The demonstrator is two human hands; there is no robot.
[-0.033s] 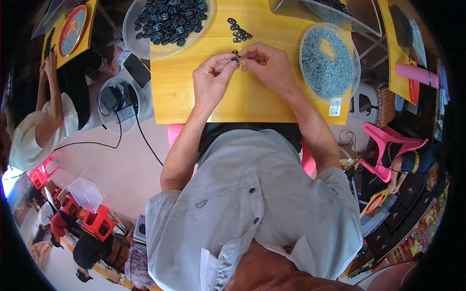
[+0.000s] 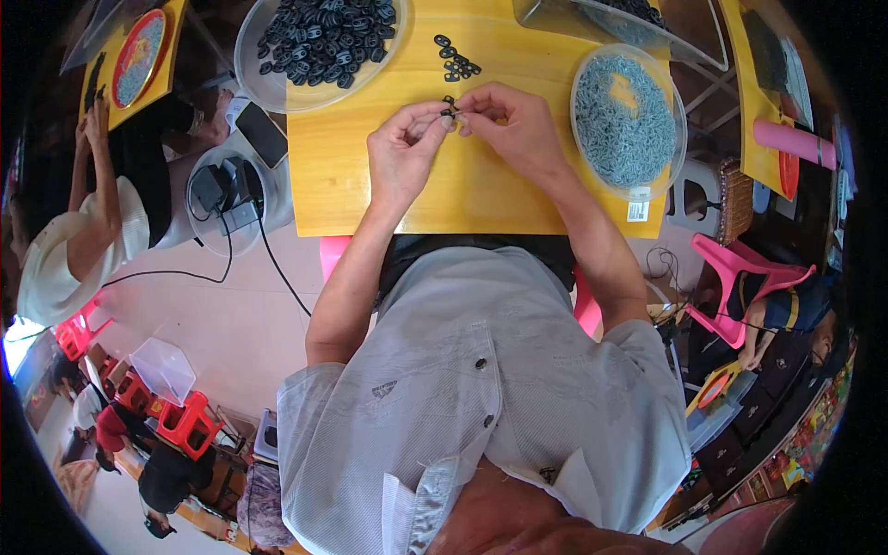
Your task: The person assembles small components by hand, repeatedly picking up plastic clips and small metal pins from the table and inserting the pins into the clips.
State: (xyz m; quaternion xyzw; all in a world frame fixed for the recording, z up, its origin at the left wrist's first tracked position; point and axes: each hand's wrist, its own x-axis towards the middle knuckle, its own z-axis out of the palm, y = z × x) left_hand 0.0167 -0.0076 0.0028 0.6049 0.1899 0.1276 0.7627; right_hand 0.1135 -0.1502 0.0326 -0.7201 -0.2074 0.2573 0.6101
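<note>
Over the yellow tabletop (image 2: 351, 199) my two hands meet at the fingertips. Thumb and forefinger of my left hand (image 2: 403, 148) pinch a small black two-holed plastic piece (image 2: 447, 113). My right hand (image 2: 518, 128) is closed in a pinch against it, on what looks like a thin silvery screw (image 2: 458, 115), partly hidden by the fingers. Just beyond the fingertips lies another black piece (image 2: 449, 99). Farther off, several more black pieces (image 2: 460, 67) form a loose cluster on the table.
At the far left a clear round tub (image 2: 248, 69) holds many black pieces. To the right a round tray (image 2: 673, 166) carries a heap of small grey screws (image 2: 622, 139). A clear bin (image 2: 592, 28) stands at the far right edge. Other people sit at tables on both sides.
</note>
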